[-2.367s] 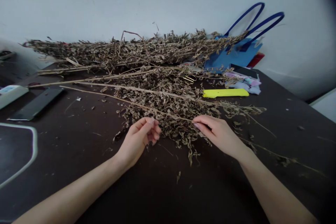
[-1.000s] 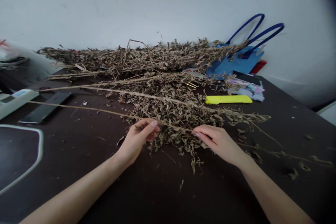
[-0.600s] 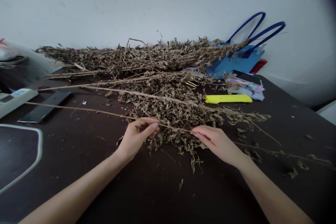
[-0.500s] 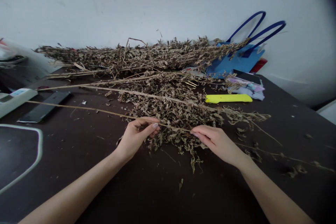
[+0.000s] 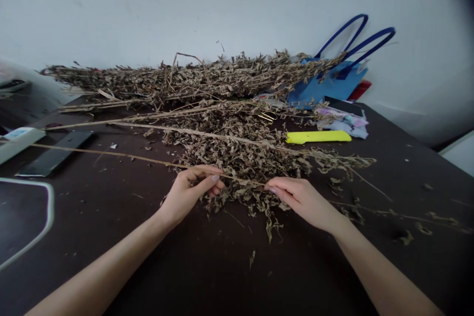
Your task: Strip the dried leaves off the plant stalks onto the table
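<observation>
In the head view, your left hand (image 5: 187, 192) sits low in front of the heap of dried leaves (image 5: 222, 153), its thumb and forefinger brought together on a long dry stem (image 5: 131, 156), the other fingers loosely curled; how firmly they press, you cannot tell. Your right hand (image 5: 305, 202) is to the right of it, well apart, with thumb and forefinger pinched on the same stem and the remaining fingers folded under. The stem runs between your two hands over the near part of the heap, and reaches left, slightly rising, across the dark phone-like slab (image 5: 48, 160) toward the white block (image 5: 15, 150); whether it touches either is unclear. Beyond your right wrist a thin sprig (image 5: 388, 213) trails to the right, and its link to your stem is hidden by the hand. Two other stalks (image 5: 207, 132) cross the heap, and behind them a large dried bundle (image 5: 222, 76) lies along the wall, its right end in front of the blue bag (image 5: 326, 89). A yellow object (image 5: 318, 137) rests on the dark table (image 5: 192, 266), right of the heap.
</observation>
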A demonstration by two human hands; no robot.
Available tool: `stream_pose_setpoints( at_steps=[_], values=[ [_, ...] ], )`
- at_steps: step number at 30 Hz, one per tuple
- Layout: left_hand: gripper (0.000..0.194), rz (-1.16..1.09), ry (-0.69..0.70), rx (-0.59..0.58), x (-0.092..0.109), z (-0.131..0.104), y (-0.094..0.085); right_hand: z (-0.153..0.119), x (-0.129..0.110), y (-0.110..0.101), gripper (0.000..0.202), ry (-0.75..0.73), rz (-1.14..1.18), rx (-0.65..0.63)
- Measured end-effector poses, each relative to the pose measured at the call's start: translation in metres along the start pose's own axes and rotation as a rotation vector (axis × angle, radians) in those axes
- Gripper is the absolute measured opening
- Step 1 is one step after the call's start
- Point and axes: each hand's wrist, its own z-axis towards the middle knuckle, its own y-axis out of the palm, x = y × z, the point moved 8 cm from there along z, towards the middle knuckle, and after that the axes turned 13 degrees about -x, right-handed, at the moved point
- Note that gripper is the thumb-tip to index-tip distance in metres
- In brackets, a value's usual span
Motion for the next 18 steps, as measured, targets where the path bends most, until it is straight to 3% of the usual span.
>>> stream_pose_setpoints(
  at_steps=[9,18],
  values=[
    [0.017,0.166,0.009,-0.041,0.008,-0.001,0.002,0.002,0.002,0.006,0.027,0.021,0.015,-0.052],
    [0.017,0.362,0.013,0.066,0.011,-0.004,-0.008,0.001,-0.003,0.005,0.027,0.013,0.002,-0.046]
  ],
)
